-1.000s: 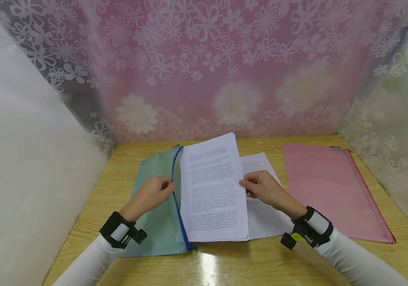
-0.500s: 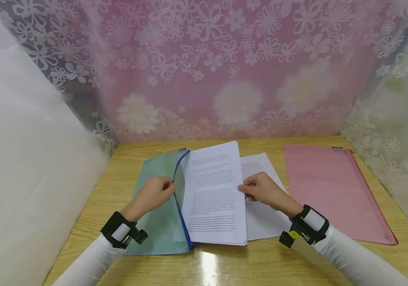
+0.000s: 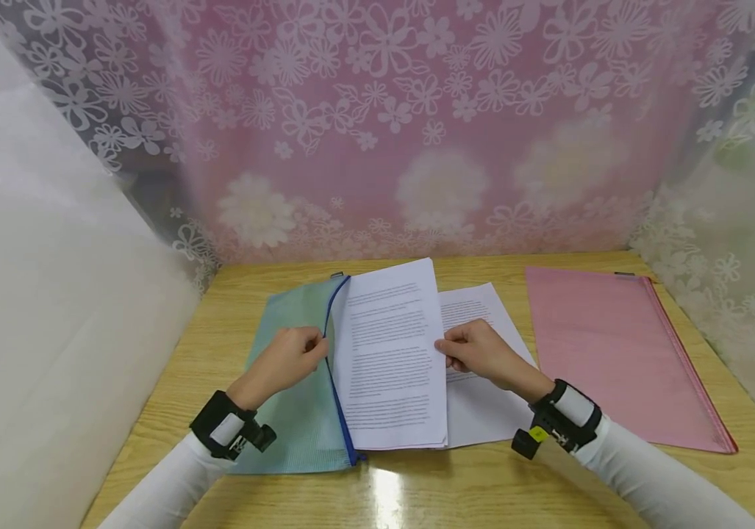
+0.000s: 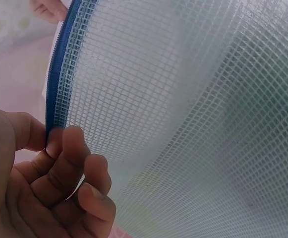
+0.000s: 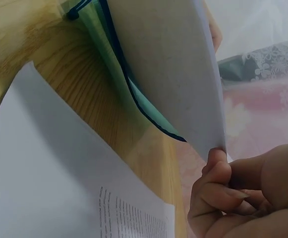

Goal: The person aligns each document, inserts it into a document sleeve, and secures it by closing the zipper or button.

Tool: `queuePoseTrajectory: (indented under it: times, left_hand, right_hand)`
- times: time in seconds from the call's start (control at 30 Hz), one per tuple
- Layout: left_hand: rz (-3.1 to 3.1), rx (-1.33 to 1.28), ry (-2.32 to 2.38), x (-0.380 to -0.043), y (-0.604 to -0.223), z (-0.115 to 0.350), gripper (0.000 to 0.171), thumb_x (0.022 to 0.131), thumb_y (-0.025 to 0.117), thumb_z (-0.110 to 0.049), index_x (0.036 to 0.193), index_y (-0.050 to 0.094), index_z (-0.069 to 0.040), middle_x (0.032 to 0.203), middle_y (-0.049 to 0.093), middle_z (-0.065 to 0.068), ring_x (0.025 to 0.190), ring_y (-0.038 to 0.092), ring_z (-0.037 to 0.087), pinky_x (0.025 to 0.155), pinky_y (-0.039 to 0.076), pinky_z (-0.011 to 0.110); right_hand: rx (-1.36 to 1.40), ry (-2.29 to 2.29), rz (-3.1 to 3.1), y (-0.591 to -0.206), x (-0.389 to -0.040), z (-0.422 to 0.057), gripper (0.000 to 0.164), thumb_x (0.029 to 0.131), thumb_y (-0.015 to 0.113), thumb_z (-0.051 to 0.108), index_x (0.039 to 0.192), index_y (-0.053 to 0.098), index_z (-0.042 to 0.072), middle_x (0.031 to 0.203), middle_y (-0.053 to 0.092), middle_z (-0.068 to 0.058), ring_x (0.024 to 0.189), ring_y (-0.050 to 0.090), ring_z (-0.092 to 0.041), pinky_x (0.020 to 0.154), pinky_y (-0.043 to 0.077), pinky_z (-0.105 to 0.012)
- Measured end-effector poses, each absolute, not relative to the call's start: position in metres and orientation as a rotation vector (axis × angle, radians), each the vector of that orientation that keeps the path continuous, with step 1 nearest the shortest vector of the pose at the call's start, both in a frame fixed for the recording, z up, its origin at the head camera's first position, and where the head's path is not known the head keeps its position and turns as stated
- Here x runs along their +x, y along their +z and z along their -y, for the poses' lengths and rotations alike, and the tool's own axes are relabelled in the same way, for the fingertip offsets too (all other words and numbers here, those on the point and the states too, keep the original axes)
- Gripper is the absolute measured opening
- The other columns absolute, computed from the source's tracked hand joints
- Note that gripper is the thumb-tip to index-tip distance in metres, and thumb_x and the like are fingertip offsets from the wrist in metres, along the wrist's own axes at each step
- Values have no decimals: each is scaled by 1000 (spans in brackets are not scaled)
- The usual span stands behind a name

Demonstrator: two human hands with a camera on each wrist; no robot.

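My left hand (image 3: pixel 290 358) pinches the blue zipper edge of a green mesh zip folder (image 3: pixel 298 433), lifting its upper side. In the left wrist view the thumb and forefinger grip that blue edge (image 4: pixel 59 74) beside the mesh. Between thumb and fingers, my right hand (image 3: pixel 479 351) pinches the right edge of a stack of printed sheets (image 3: pixel 390 367). The stack's left part lies inside the folder's mouth; how deep is hidden. From the right wrist, the back of the stack (image 5: pixel 168 59) stands tilted above the folder's lower blue edge (image 5: pixel 151 116).
More printed paper (image 3: pixel 483 411) lies on the wooden table (image 3: pixel 456 492), partly beneath the held stack. A pink zip folder (image 3: pixel 615 360) lies flat at the right. Flowered curtain (image 3: pixel 443 191) hangs behind the table, and white sheeting (image 3: pixel 53 294) rises on the left.
The right hand has moved slightly left with the stack, whose left edge has gone behind the folder's blue edge. The left hand keeps its pinch on the folder, shifting only slightly.
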State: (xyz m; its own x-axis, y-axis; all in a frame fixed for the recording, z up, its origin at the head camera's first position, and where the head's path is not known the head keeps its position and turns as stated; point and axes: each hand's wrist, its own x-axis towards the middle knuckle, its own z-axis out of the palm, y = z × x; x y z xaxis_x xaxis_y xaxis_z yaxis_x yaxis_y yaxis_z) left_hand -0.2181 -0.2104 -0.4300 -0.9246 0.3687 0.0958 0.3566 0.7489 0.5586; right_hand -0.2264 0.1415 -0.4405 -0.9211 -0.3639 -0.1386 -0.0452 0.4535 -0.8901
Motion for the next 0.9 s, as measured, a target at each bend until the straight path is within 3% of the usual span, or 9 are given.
queuePoseTrajectory:
  times: [0.53, 0.8, 0.9]
  left_hand:
    - [-2926, 646, 917, -219, -427, 200, 33, 104, 55, -20, 71, 56, -17, 59, 44, -6, 50, 39, 6, 50, 32, 23]
    - [-2921, 652, 925, -220, -426, 198, 35, 104, 54, -19, 69, 53, -17, 59, 41, -6, 49, 38, 7, 51, 31, 22]
    - [-2914, 663, 934, -221, -427, 198, 35, 104, 54, -19, 69, 52, -16, 58, 40, -6, 48, 37, 6, 50, 30, 22]
  right_hand:
    - [-394, -1467, -2390, -441, -226, -120, 27, 101, 65, 18, 79, 71, 4, 64, 59, -2, 58, 48, -12, 52, 37, -23]
    - [-422, -1290, -2541, -441, -227, -113, 27, 99, 68, 21, 75, 75, 12, 67, 67, -11, 53, 50, -12, 50, 36, -25]
    - [-425, -1232, -2588, -440, -227, -114, 28, 99, 68, 22, 73, 75, 12, 64, 64, -6, 53, 49, -12, 50, 35, -26]
